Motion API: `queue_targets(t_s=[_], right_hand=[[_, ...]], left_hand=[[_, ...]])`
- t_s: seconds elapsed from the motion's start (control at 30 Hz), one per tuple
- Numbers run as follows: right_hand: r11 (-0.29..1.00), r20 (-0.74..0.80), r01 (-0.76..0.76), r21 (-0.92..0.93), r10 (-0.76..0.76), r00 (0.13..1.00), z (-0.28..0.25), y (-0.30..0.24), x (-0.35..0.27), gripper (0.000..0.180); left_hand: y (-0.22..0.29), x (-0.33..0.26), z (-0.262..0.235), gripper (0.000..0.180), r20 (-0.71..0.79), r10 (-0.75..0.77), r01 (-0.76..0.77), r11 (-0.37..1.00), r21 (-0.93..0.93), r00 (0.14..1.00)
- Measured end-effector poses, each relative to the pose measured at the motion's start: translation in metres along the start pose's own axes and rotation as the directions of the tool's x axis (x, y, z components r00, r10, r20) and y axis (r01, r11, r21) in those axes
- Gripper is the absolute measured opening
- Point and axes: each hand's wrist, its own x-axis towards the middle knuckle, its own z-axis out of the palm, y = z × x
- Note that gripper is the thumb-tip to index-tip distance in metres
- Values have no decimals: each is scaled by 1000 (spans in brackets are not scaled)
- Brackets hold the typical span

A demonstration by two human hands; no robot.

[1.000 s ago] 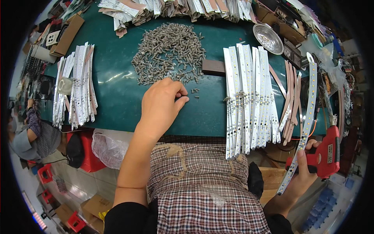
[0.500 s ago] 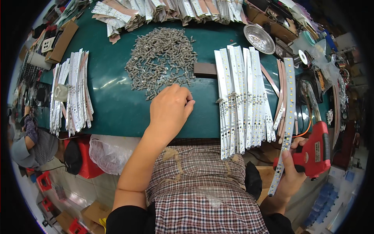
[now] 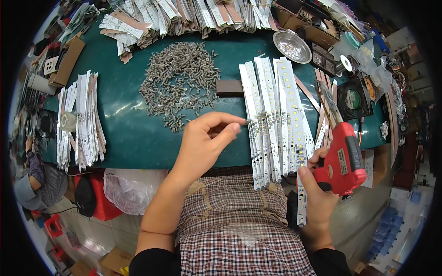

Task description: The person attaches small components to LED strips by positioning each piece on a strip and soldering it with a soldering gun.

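A small screw (image 3: 248,121) is pinched between the thumb and forefinger of the left hand (image 3: 205,142), whose fingers (image 3: 229,133) are closed on it. The screw is held just above the green bench (image 3: 133,133), at the left edge of a row of white LED strips (image 3: 276,110) that lie side by side and hang over the bench's near edge. The remaining fingers of that hand are curled loosely.

A red electric screwdriver (image 3: 343,158) is gripped by the right hand (image 3: 317,191), with the fingers wrapped around its handle; its bit (image 3: 329,99) points away from the person, over the right part of the strips. One LED strip (image 3: 301,202) is also seen under this hand, reaching down past the bench edge toward the checked shirt (image 3: 235,225).

A loose heap of grey screws (image 3: 182,80) is spread on the bench beyond the left hand, well apart from the pinched screw. A dark brown block (image 3: 229,88) lies between the heap and the strips. A second bundle of white strips (image 3: 80,119) is laid at the left side of the bench, with a roll of tape (image 3: 69,122) on it. More strips are stacked along the far edge (image 3: 184,14). A shiny metal dish (image 3: 292,46) stands near the far right, and a black fan (image 3: 353,97) lies to the right of the screwdriver.
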Motion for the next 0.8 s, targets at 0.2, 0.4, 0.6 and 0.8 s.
queue_targets(t_s=[0.2,0.4,0.6,0.8], right_hand=[[994,38,-103,33,101,994,11,-1,2,44],[993,126,-105,61,97,987,18,2,4,45],[987,95,-97,130,85,992,25,7,1,45],[990,134,-66,123,50,990,21,11,2,45]], left_hand=[[10,-7,15,22,245,-161,263,842,-471,956],[4,-11,27,24,282,-203,327,792,-516,938],[0,-15,33,22,226,-200,296,763,-575,953],[-1,-14,34,22,202,-173,257,798,-546,964]])
